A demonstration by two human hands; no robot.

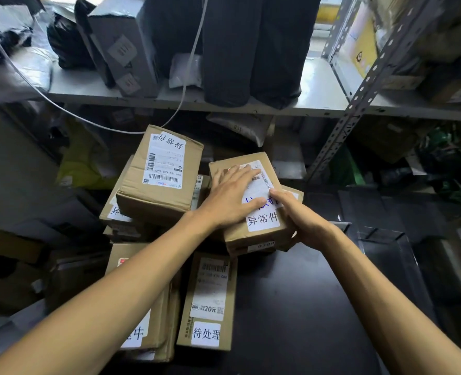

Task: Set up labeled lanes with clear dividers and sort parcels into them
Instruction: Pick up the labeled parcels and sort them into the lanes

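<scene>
A small brown cardboard parcel [261, 228] with a white handwritten label sits on top of other boxes in the middle of the head view. My left hand [232, 193] lies flat on its top, fingers straight. My right hand [299, 215] grips its right near edge, the thumb on the label. To the left, a larger labeled parcel [161, 169] rests tilted on a stack. Closer to me, a parcel [210, 301] with a white tag lies flat beside another labeled box [142, 331] under my left forearm.
A black surface [305, 307] spreads to the right under my right arm. A grey metal shelf [169, 101] above holds black bags and a grey box [123, 50]. A perforated upright [359, 104] stands at right. A white cable [180, 101] hangs down.
</scene>
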